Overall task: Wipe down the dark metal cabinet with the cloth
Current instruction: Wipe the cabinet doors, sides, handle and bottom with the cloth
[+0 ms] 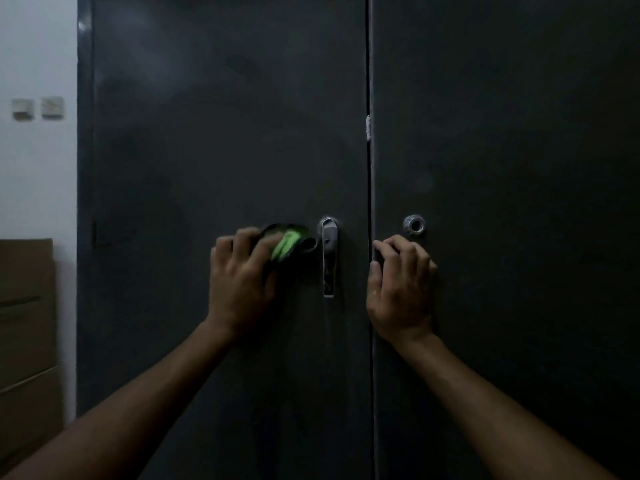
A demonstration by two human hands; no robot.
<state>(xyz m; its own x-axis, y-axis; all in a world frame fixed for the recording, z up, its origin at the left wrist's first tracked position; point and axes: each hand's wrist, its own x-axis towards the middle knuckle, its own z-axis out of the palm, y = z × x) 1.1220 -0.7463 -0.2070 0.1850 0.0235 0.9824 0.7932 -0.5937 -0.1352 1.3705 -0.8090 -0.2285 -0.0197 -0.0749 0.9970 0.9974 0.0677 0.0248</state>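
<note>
The left hand [242, 271] held the cloth [289, 245] bunched against the cabinet [207, 133], just at 9 o'clock from the handle [328, 258]. The right hand [398, 285] lay curled and empty on the other door, at 7 o'clock from the lock [414, 224]. To wipe well, press flat, go slow, and rub around the handle too.

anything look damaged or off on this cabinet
Yes: a whitish chipped patch on the seam between the two doors, above the handle. The right door has only a bare metal ring where a handle might sit.
</note>
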